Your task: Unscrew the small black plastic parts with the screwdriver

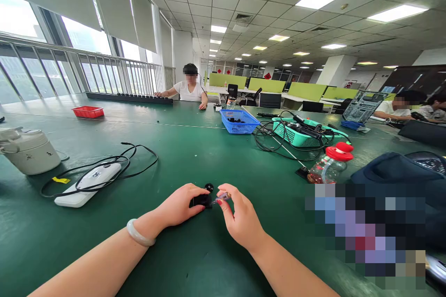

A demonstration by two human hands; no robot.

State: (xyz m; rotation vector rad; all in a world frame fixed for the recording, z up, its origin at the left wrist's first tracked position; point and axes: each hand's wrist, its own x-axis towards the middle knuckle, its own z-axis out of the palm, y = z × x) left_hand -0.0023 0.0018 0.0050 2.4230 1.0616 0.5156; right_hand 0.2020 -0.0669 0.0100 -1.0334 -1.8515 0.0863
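On the green tabletop in front of me, my left hand (184, 204) is closed on a small black part (200, 201), its thumb in front and fingers behind. A small screwdriver (223, 196) with a see-through, purplish handle is pinched between the thumb and fingers of my right hand (239, 213). Its thin tip points left at the black part's right side; whether it touches is too small to tell. Just behind the part lies a small round black piece (209, 187) with light spots. My left hand covers much of the black part.
A white power strip (90, 183) with a looped black cable lies left, beside a white jug (33, 151). Ahead are a red tray (88, 111), a blue basket (240, 125) and a green basket (296, 138) of cables. A red-lidded jar (329, 164) stands right. A person sits opposite.
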